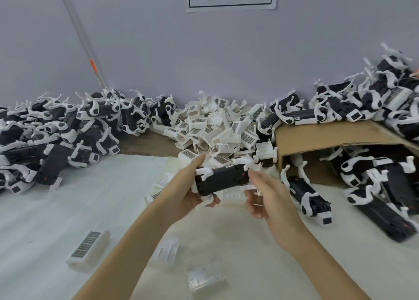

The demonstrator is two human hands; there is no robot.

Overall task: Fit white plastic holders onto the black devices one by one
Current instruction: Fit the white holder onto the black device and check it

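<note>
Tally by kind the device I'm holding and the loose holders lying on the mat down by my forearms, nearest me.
Black device, gripped by the left hand: 1
White holders showing a barcode label: 1
White holders with no label showing: 2
Total: 4
</note>
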